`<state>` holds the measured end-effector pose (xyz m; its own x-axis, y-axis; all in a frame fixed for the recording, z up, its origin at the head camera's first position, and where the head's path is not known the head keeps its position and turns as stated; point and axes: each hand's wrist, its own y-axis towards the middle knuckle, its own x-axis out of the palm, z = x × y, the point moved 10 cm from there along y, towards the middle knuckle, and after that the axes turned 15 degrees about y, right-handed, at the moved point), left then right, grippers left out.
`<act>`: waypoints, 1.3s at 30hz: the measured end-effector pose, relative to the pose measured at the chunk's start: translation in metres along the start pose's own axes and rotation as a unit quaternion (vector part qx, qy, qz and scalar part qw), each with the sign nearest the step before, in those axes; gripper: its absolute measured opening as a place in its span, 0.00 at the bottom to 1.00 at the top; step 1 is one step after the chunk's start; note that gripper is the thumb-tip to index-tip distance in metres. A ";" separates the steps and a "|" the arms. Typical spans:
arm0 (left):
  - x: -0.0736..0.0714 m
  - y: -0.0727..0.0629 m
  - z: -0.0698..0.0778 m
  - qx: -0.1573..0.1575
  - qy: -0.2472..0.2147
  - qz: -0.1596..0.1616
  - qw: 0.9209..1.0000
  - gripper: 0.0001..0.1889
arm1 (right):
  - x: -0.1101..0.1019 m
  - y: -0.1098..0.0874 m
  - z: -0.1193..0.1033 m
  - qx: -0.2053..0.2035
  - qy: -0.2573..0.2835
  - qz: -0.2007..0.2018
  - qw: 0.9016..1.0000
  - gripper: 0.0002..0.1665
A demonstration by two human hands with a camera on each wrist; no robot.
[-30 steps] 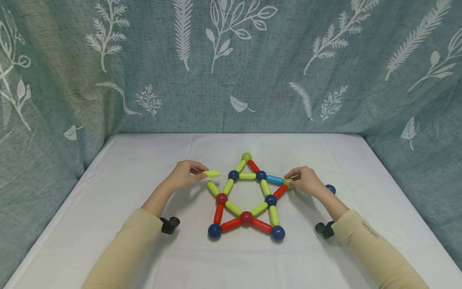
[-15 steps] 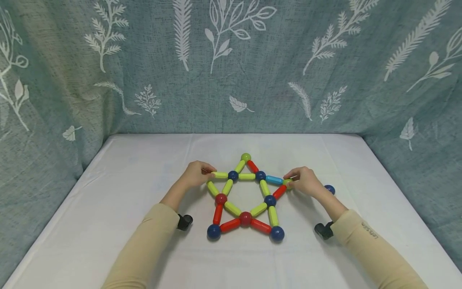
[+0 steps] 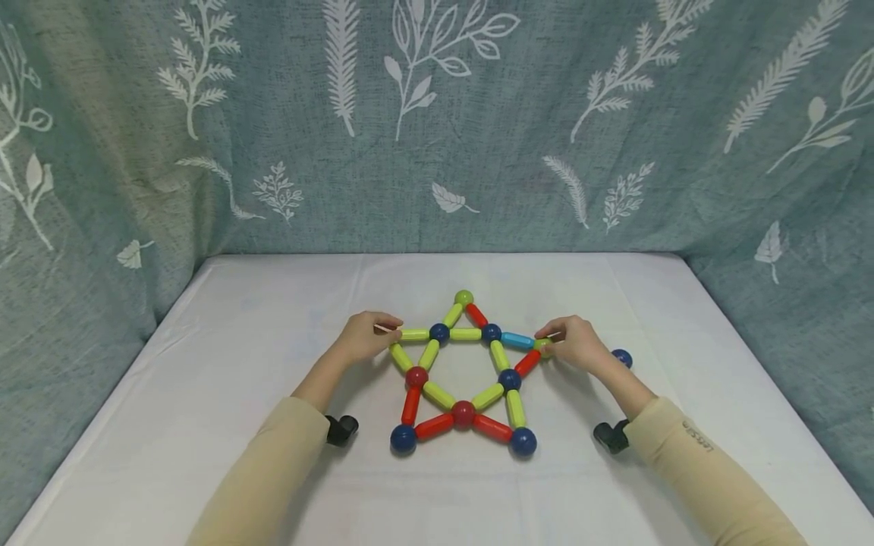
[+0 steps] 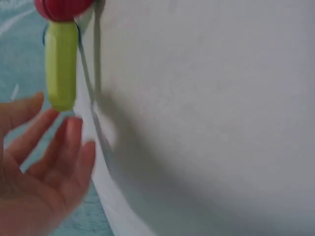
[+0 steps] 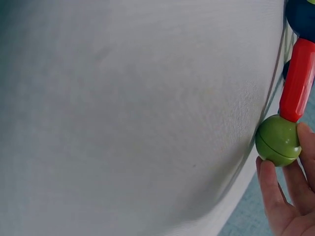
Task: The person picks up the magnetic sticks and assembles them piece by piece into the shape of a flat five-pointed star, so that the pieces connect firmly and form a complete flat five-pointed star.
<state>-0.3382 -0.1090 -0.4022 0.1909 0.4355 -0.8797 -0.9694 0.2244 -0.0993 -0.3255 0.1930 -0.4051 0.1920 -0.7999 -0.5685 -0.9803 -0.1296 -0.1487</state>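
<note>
A flat star of magnetic rods and balls lies on the white table. My left hand (image 3: 366, 337) is at its left side, fingertips right at the outer end of a horizontal yellow-green rod (image 3: 415, 334). That rod's inner end meets a dark blue ball (image 3: 440, 333). In the left wrist view the fingers (image 4: 74, 132) are loosely spread, just below the free end of another yellow-green rod (image 4: 61, 66) attached to a red ball (image 4: 64, 7). My right hand (image 3: 575, 343) pinches a green ball (image 5: 278, 140), joined to a red rod (image 5: 298, 81) and a light blue rod (image 3: 517, 340).
A loose dark blue ball (image 3: 622, 358) lies beyond the right wrist. A green ball (image 3: 463, 298) tops the star, and dark blue balls sit at its lower corners. A patterned curtain (image 3: 437, 129) hangs behind the table (image 3: 273, 303). Each wrist wears a small black camera.
My left hand brought the yellow-green rod rightward until it met the dark blue ball, then drew back slightly and loosened its fingers. My right hand stays on the green ball.
</note>
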 end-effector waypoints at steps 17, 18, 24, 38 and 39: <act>0.026 -0.095 0.047 0.123 -0.004 -0.063 0.990 0.08 | 0.001 0.000 -0.001 -0.012 -0.007 -0.006 1.000 0.12; 0.030 -0.099 0.050 0.129 0.008 -0.068 0.989 0.09 | 0.001 0.000 -0.002 -0.015 -0.009 -0.008 1.000 0.12; 0.034 -0.111 0.056 0.130 0.077 -0.032 0.988 0.13 | 0.003 0.000 -0.005 -0.030 -0.024 -0.021 0.999 0.11; 0.013 -0.100 0.026 0.032 0.059 0.016 0.998 0.10 | 0.005 -0.031 0.001 -0.030 -0.031 -0.046 0.998 0.09; 0.011 -0.098 0.024 0.028 0.055 0.020 0.998 0.10 | 0.006 -0.034 0.001 -0.033 -0.032 -0.047 0.998 0.09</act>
<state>-0.2375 -0.1054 -0.3910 0.1316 0.3482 -0.9281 -0.9650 0.2594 -0.0396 -0.2909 0.1934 -0.4039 0.2838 -0.7439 -0.6050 -0.9582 -0.2429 -0.1509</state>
